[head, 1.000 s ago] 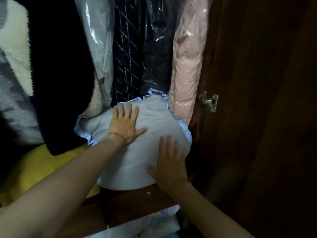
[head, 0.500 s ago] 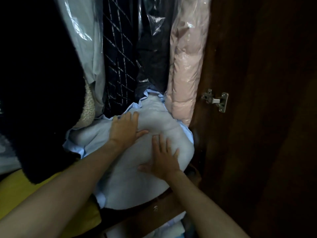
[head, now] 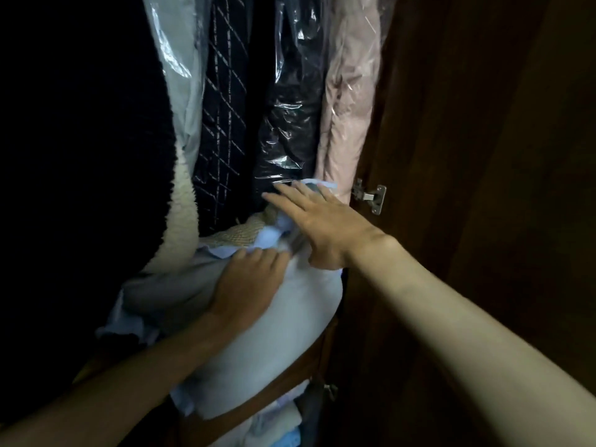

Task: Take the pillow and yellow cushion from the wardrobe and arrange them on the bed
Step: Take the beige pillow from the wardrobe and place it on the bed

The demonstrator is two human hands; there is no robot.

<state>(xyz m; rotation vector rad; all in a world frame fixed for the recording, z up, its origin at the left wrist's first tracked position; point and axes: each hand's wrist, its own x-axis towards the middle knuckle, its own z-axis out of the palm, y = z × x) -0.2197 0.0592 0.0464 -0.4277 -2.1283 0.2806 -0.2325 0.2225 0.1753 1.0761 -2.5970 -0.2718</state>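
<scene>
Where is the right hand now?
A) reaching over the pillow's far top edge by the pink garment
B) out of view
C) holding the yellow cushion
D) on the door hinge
A: the right hand lies open across the far top edge of the pale blue pillow, just below the pink garment; the hinge is untouched.

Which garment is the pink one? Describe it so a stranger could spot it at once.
Start at the open wardrobe door on the right, with its metal hinge. The pink garment hangs right beside that hinge, last in the row, just above the right hand reaching over the pillow. It is the only pale pink, puffy piece; its neighbours are dark or grey-blue, though it too sits under clear plastic.
</scene>
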